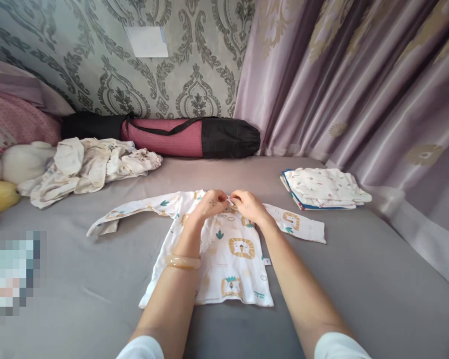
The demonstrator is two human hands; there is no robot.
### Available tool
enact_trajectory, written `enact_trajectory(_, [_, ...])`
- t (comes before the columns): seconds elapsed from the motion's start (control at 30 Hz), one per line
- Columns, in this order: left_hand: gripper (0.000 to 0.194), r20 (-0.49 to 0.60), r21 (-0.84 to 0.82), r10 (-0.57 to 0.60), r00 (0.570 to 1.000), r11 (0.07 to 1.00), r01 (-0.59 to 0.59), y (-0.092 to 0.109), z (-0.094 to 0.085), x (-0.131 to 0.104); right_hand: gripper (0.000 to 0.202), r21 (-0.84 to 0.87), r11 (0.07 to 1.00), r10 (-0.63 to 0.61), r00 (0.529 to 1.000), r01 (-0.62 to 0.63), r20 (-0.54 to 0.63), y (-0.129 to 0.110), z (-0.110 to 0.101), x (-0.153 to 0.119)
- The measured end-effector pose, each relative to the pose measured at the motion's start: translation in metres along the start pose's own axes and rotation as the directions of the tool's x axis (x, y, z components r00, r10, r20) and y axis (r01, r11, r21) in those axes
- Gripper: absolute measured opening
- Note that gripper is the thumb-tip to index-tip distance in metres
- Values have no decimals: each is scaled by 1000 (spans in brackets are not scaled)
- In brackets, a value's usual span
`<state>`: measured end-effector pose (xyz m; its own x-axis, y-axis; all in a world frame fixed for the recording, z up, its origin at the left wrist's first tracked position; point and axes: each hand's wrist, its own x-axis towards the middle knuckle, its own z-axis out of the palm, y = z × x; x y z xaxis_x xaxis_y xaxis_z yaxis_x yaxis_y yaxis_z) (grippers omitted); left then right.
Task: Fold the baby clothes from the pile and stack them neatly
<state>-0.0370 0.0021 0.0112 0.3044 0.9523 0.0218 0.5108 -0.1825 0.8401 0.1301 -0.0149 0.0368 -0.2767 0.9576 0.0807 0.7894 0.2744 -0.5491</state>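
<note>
Toward the bed's (pixel 78 279) far edge, my left hand (pixel 212 203) and right hand (pixel 249 206) pinch the shirt's (pixel 224 249) neckline; uneven tugging could skew it.

White sleeves (pixel 144 347), and on the left forearm (pixel 177 286) a smooth, rounded cream-and-amber bangle (pixel 183 262).

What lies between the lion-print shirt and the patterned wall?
In the head view, beyond the shirt come grey sheet, then a pink-and-black bag along the wall; towards the left, crumpled clothes also lie between.
</note>
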Motion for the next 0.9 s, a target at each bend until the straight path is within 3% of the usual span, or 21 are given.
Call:
enact_trajectory(0.2, [15,-4,46,47,999,998,-46,0,0,1,18,-22,1000,-21,1000,22,23,1,-1,-1])
enact_trajectory(0.37, [13,-164,165,92,982,984,-65,10,0,-3,20,-27,998,-54,998,55,33,1,-3,-3])
enact_trajectory(0.57, [13,-187,84,9,982,996,7,24,2,-7,21,50,998,-28,999,29,-31,4,-1,-1])
enact_trajectory(0.9, [22,-146,-36,-122,982,992,118,19,10,-4,20,82,996,37,996,-30,-86,9,12,5])
